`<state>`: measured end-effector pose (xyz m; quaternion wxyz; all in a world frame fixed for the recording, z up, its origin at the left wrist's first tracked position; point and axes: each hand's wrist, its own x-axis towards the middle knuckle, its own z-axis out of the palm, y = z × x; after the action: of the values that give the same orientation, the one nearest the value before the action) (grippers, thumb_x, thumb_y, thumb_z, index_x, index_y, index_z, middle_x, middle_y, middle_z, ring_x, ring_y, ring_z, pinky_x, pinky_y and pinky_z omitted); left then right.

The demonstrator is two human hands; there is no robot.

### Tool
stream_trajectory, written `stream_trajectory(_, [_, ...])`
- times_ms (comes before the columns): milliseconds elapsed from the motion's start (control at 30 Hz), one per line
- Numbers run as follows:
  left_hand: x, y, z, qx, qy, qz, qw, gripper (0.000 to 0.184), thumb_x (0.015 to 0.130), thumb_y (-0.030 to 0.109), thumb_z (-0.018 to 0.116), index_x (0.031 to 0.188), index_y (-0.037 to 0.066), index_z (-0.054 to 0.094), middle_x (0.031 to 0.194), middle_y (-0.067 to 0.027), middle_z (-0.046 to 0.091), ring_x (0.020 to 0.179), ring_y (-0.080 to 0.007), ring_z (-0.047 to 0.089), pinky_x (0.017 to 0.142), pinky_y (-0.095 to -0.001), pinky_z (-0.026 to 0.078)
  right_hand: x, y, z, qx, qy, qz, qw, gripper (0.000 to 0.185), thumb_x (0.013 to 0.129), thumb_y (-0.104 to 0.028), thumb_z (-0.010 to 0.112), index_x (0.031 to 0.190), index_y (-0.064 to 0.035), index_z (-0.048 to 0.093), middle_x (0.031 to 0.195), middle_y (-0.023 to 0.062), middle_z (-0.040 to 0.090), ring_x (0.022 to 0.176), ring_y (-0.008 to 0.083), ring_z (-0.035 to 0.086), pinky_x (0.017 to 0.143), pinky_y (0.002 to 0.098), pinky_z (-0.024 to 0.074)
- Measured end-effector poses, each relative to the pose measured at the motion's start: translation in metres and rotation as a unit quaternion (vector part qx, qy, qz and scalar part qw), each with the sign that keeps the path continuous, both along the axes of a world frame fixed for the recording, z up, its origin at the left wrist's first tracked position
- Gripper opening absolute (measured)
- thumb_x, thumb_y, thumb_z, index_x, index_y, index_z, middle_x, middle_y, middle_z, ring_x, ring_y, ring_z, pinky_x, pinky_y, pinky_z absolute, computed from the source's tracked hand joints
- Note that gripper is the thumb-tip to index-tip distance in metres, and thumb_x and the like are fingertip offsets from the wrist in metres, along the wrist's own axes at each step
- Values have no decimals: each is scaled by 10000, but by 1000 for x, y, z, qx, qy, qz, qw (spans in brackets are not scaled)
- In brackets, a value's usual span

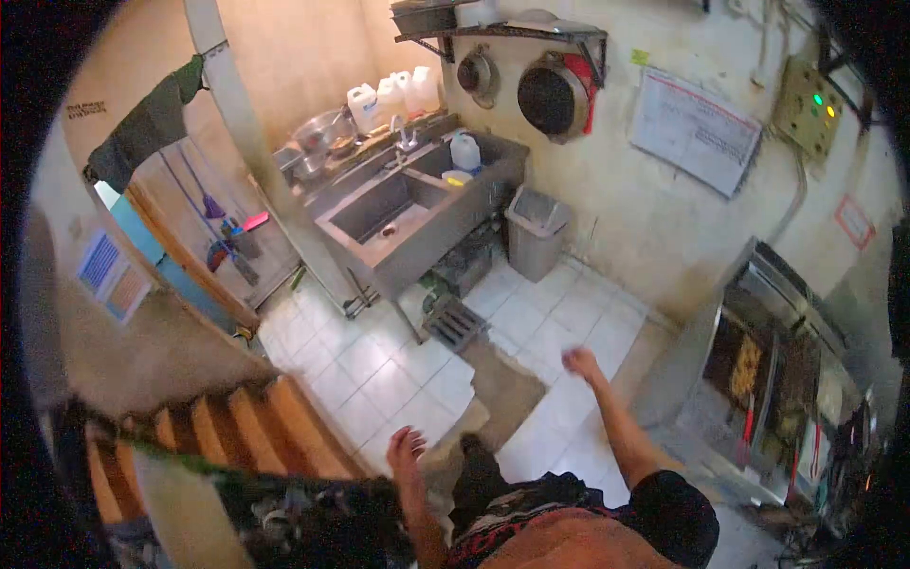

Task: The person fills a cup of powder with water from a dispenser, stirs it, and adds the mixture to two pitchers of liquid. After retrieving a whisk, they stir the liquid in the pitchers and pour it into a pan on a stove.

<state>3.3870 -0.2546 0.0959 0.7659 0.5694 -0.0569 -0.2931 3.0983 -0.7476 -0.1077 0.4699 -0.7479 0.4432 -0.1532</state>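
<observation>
Grey bin (536, 239) well ahead of right hand (579, 362) | blurred, cannot tell | left hand (406, 448): fingers apart

Wall shelf (502, 34): carries pans and other vessels. Below it hang a small pan (474, 76) and a larger dark pan (550, 99), the latter in front of something red. Large notice (697, 131): mounted on the wall, text illegible. Control box (806, 106): one green and one yellow lamp lit. White jugs (363, 106): grouped at the back wall, beside metal bowls (327, 135). Dark cloth (147, 123): draped over the doorway. Purple broom (210, 206): upside-up orientation not determined; pink object (256, 221) nearby
</observation>
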Motion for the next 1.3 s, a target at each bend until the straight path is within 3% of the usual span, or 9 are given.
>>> stream_trajectory(133, [112,-64,-27,-74,30,81,994,326,936,217,622,1184,8,599,982,-89,680,784,-147,650,636,-254,496,227,-157,330,-268,-155,0,951,241,892,-217,633,1031,-29,692,852,99,725,740,175,662,723,326,526])
stream_trajectory(200, [167,-121,-31,54,44,118,991,321,925,207,625,1182,15,604,993,-87,684,785,-147,645,644,-258,491,295,-214,428,-305,-233,-26,923,262,888,-243,661,1027,-24,696,839,103,720,764,167,671,708,317,522])
stream_trajectory(500, [356,-398,79,-27,-139,-6,990,240,940,132,610,1145,8,613,985,-73,679,835,-149,643,693,-262,490,518,-473,687,-626,-61,-128,767,288,863,-356,648,969,-97,713,848,141,717,794,329,695,715,429,544])
stream_trajectory(733, [328,-353,38,180,-125,297,929,271,942,153,620,1172,10,611,965,-79,668,780,-136,608,656,-258,476,668,-788,772,-752,172,-128,623,343,860,-335,591,931,-27,723,986,183,706,939,373,670,805,482,532])
stream_trajectory(867, [198,-289,-37,157,59,576,800,302,943,178,617,1202,22,605,943,-98,669,744,-149,602,615,-268,466,700,-819,792,-652,231,-111,714,354,876,-324,549,1071,-76,711,1124,182,686,1041,387,658,869,515,523])
stream_trajectory(967, [111,-237,-112,9,265,604,752,356,968,374,576,1146,66,584,864,-75,563,733,-210,548,663,-358,490,694,-797,797,-616,292,-119,722,371,870,-317,556,1121,-75,684,1145,174,684,1041,381,661,861,516,519])
stream_trajectory(1033, [54,-291,-123,113,233,634,728,591,957,436,532,1412,68,456,1385,-131,522,1158,-287,559,985,-443,416,687,-810,800,-611,266,-93,739,406,876,-357,557,1120,-56,677,1135,197,679,1038,379,660,845,514,512])
stream_trajectory(1200, [48,-337,-141,16,228,595,770,484,955,352,565,1351,77,520,1279,-105,589,1115,-262,577,967,-411,433,687,-832,799,-689,148,-39,708,421,900,-385,542,1107,-45,679,1064,206,660,980,348,642,789,478,505])
stream_trajectory(1300, [69,-374,-71,18,217,596,773,391,943,286,598,1273,78,574,1159,-79,624,1034,-233,612,881,-373,493,689,-791,779,-696,43,-3,716,397,900,-365,552,1114,-51,667,1009,185,653,916,322,633,743,449,505])
